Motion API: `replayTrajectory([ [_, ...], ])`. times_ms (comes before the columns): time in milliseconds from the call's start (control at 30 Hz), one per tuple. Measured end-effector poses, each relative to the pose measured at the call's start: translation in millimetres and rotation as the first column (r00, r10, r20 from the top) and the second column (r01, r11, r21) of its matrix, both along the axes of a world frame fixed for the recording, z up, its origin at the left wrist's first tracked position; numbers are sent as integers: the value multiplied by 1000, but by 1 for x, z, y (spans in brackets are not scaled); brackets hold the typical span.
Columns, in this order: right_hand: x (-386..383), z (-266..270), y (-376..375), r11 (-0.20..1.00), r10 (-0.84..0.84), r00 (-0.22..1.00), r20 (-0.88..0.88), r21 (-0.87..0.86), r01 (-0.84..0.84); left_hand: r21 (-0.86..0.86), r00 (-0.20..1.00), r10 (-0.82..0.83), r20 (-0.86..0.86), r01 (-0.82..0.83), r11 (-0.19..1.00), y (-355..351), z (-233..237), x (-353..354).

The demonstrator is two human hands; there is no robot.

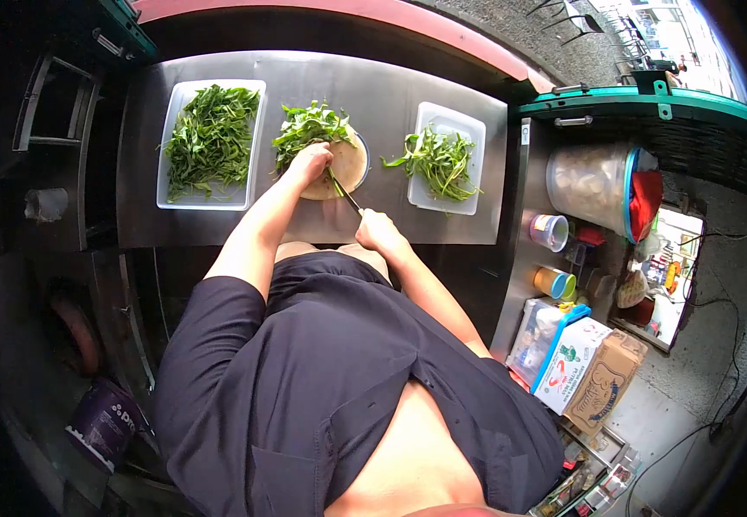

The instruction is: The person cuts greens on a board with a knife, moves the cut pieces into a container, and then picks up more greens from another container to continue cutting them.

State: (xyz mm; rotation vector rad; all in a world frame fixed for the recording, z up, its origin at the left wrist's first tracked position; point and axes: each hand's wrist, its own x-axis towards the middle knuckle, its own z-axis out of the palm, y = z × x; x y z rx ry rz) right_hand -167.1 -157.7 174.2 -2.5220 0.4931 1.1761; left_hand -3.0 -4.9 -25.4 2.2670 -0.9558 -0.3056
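My left hand [311,164] is closed round the stems of a bunch of leafy greens [311,127], whose leaves spread beyond it over a round cutting board [350,165]. A knife [345,190] is gripped in my right hand [377,231], with its blade pointing up and left to the stems by my left hand. To the left stands a white tray [163,177] heaped with cut greens [211,142]. A smaller white tray [477,129] on the right holds more greens [445,164], some hanging over its left edge.
The metal table [304,73] carries the board and trays. On the right are a large lidded clear container [588,185], small tubs [549,232], a blue-lidded box [539,338] and a cardboard box [606,379]. A purple bucket [105,424] stands at lower left.
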Motion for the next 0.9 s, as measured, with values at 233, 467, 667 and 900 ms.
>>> replayTrajectory([
  [233, -11, -11, -11, 999, 16, 1000, 17, 35, -16, 39, 1000, 4, 14, -4, 999, -1, 9, -2],
  [467, -25, -16, -17, 994, 37, 997, 73, 96, -44, 86, 1000, -1, 20, -1, 996, -2, 16, -4],
  [667, -34, -17, -27, 994, 16, 996, 87, 110, -26, 67, 1000, 2, 25, -4, 998, -1, 8, -4],
  [900, -43, -20, -27, 991, 20, 997, 80, 127, -30, 36, 999, -4, 50, 2, 999, 0, 7, -5],
])
